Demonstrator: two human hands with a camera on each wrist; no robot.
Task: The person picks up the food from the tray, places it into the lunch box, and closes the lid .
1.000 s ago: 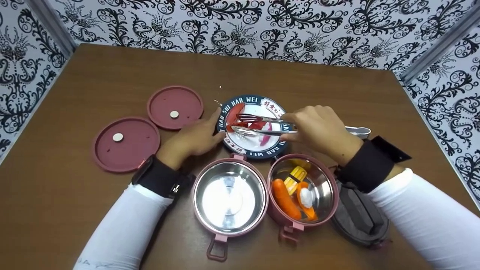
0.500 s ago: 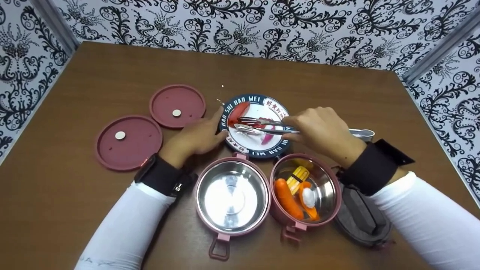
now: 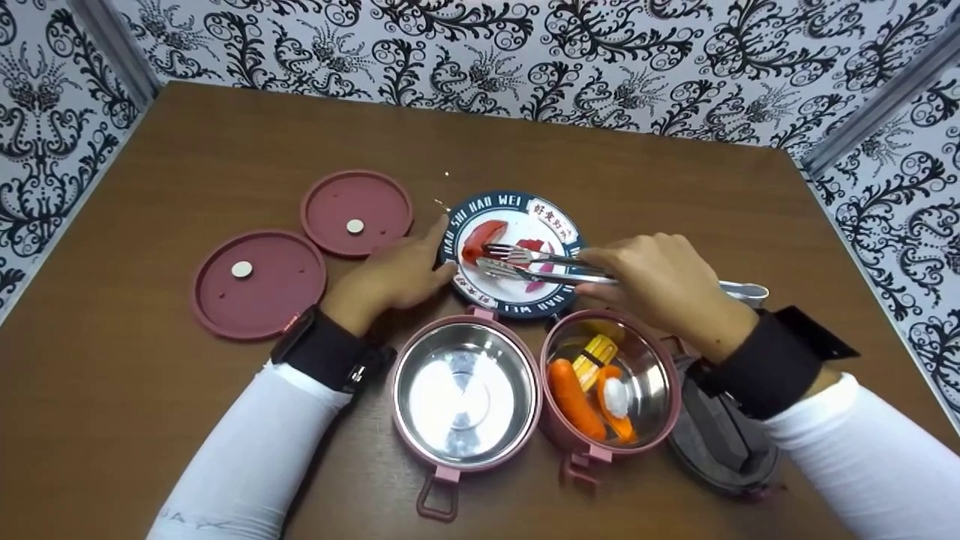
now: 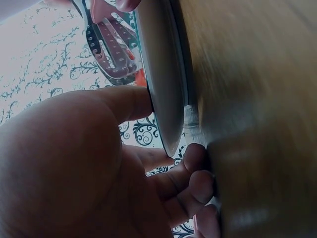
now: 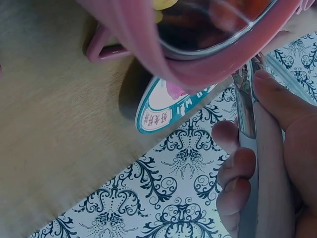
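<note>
Steel tongs [image 3: 559, 277] sit in your right hand's [image 3: 664, 285] grip in the head view, probably held that way to steer their tips at the red food [image 3: 484, 236] on the plate [image 3: 517, 307], upper centre. Your left hand [image 3: 397, 270], fingers loosely spread, touches its rim, seemingly steadying it. Below, the right pot [image 3: 551, 435] contains a carrot [image 3: 574, 401] and a yellow piece [image 3: 598, 352]. Left wrist view: fingers meet the plate's edge. Right wrist view: fingers curl around the tongs, below the pot.
</note>
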